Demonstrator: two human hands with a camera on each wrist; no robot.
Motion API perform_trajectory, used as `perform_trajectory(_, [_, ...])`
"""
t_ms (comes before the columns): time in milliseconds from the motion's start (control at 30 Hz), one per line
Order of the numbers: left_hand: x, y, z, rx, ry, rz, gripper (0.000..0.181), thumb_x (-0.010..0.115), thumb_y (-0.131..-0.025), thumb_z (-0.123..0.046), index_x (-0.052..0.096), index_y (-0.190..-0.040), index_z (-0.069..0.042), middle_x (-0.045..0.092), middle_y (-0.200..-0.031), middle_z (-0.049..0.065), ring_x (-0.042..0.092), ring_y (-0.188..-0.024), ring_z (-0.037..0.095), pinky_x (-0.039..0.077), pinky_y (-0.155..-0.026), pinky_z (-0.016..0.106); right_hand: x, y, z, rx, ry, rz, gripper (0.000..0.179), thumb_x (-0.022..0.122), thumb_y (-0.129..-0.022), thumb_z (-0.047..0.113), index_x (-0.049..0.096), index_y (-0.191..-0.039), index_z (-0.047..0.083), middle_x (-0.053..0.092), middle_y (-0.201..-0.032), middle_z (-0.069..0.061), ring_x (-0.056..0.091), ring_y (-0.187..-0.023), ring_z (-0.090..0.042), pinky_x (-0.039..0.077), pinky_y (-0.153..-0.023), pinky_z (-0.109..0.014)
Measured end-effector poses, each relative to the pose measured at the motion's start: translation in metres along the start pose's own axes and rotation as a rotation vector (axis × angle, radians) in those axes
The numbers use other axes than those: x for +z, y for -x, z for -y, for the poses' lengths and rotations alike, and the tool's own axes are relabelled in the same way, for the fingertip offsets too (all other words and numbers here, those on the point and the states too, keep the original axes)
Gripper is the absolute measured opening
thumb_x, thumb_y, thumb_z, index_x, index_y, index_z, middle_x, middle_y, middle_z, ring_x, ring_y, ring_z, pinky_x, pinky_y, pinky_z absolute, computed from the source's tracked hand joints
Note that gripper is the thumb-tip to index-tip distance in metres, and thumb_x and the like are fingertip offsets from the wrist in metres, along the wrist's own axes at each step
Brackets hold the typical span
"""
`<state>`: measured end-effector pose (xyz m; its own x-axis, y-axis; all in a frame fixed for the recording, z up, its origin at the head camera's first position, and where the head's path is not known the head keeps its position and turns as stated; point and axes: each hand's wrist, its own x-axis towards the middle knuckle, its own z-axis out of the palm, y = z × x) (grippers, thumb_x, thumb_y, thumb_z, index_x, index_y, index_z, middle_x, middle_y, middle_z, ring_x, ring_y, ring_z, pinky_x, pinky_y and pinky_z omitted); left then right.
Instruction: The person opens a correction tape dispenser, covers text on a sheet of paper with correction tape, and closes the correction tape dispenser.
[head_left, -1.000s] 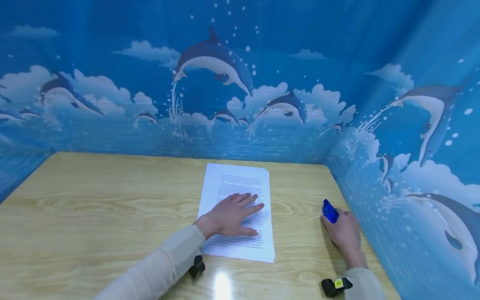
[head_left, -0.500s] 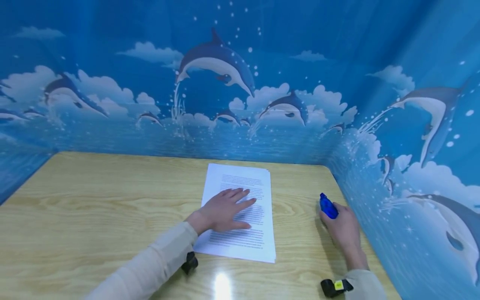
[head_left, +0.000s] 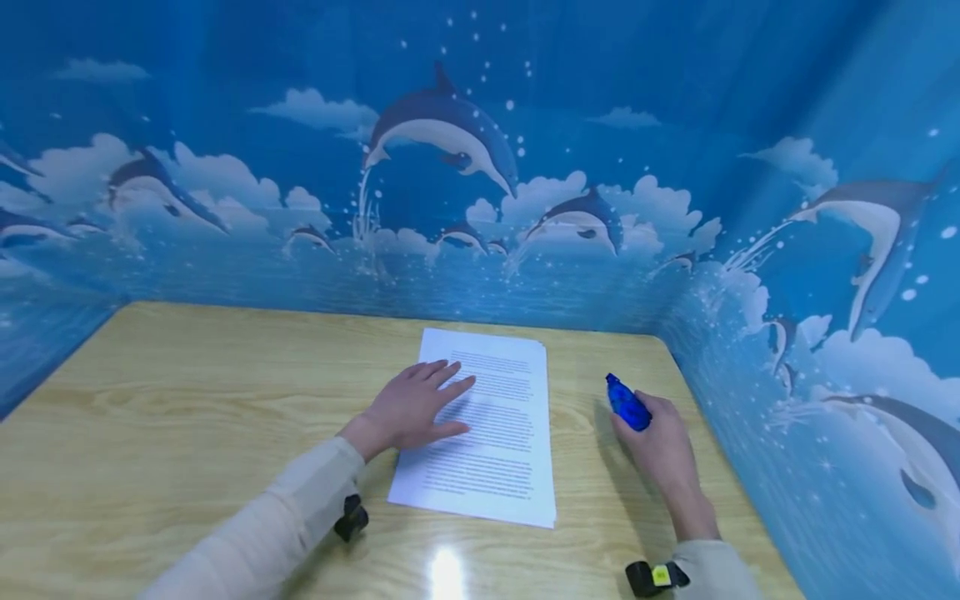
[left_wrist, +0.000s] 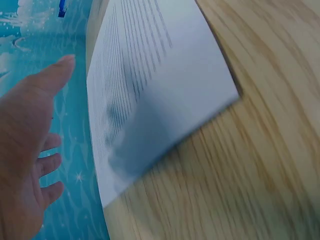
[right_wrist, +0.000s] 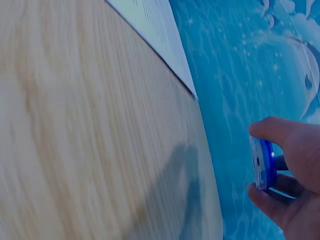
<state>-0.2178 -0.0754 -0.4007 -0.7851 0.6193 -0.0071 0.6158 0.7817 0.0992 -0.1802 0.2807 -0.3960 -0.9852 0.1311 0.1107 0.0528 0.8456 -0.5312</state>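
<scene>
Left hand (head_left: 408, 408): fingers apart and extended, gripping nothing, over the left part of the stack of printed sheets (head_left: 498, 450); the left wrist view shows its shadow on the top page, with the hand raised above the paper. Compared with one second earlier, when it lay across the middle of the text, it has shifted left and uncovered most of the print. Right hand (head_left: 663, 442): thumb and fingers clamped on a blue correction tape dispenser (head_left: 628, 404) (translucent on one face, per the right wrist view), held above the wood-grain table (head_left: 225, 392) to the right of the sheets, well apart from them. The dispenser has moved left from near the table's right edge, while the stack keeps its position on the table
</scene>
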Motion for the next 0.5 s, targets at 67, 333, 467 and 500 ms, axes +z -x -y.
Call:
perform_trajectory(67, [0.000,0.003,0.004,-0.019,-0.003,-0.019,0.071,0.043,-0.094,-0.062,0.029,-0.152,-0.023,0.027,-0.155,0.008,0.023,-0.141,0.028,0.021,-0.111,0.048,0.005,0.000,0.007,-0.016,-0.007,0.002,0.063,0.065,-0.092,0.029,0.043,-0.137,-0.010,0.045,-0.131,-0.031,0.047,-0.116,-0.046,0.041,-0.093,-0.057])
perform_trajectory(333, [0.001,0.013,0.014,-0.058,0.005,-0.037,0.072,0.044,-0.093,-0.061,0.031,-0.151,-0.020,0.028,-0.154,0.012,0.023,-0.140,0.031,0.020,-0.111,0.049,0.030,0.002,0.035,-0.114,-0.024,-0.005,0.060,0.069,-0.088,0.028,0.049,-0.133,-0.006,0.050,-0.129,-0.026,0.052,-0.113,-0.041,0.045,-0.091,-0.053])
perform_trajectory(467, [0.002,0.020,0.019,-0.077,-0.014,-0.049,0.072,0.044,-0.093,-0.062,0.032,-0.150,-0.020,0.029,-0.153,0.012,0.025,-0.139,0.032,0.022,-0.110,0.049,0.041,0.003,0.049,-0.159,-0.045,0.012,0.057,0.071,-0.087,0.027,0.053,-0.131,-0.004,0.053,-0.128,-0.022,0.053,-0.114,-0.037,0.045,-0.093,-0.051])
perform_trajectory(500, [0.003,0.021,0.021,-0.082,-0.013,-0.052,0.073,0.044,-0.093,-0.062,0.033,-0.150,-0.019,0.030,-0.153,0.012,0.026,-0.139,0.032,0.022,-0.110,0.050,0.044,0.003,0.053,-0.169,-0.048,0.018,0.057,0.072,-0.087,0.028,0.053,-0.131,-0.003,0.054,-0.128,-0.022,0.053,-0.114,-0.037,0.044,-0.093,-0.051])
